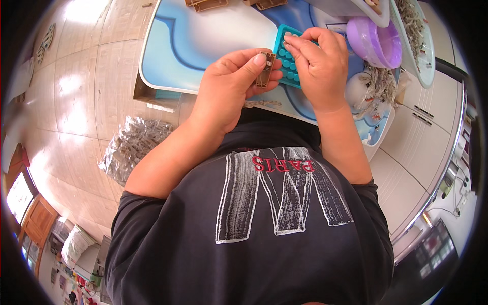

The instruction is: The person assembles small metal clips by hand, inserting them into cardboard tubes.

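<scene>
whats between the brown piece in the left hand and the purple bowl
Between the brown piece and the purple bowl, the head view shows the teal tray and the right hand, which partly hides it.

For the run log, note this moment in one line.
left hand: holds brown rectangular casing | right hand: over teal multi-cell tray

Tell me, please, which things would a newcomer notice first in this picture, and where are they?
The bright turquoise tray, partly covered by the right hand over the blue-and-white table, probably draws the eye first. A purple bowl stands out to the right of that hand. The left hand holds a small brown case just left of the tray.
</scene>
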